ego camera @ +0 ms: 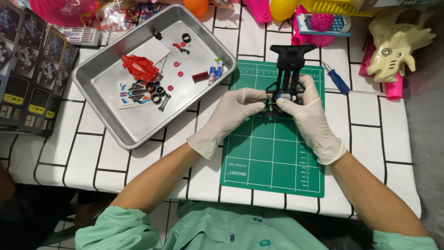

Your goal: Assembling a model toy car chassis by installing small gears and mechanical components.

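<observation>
Where gloved fingers (259, 103) pinch: chassis (287, 76).

This looks like a hobby workbench for building toy model cars. A green cutting mat (273, 153) lies at centre on a table (115, 153) covered in white cloth with black lines. A metal tray (111, 120) of small parts sits at upper left, kit boxes (27, 69) at far left, bright plastic toys (397, 46) along the top.
</observation>
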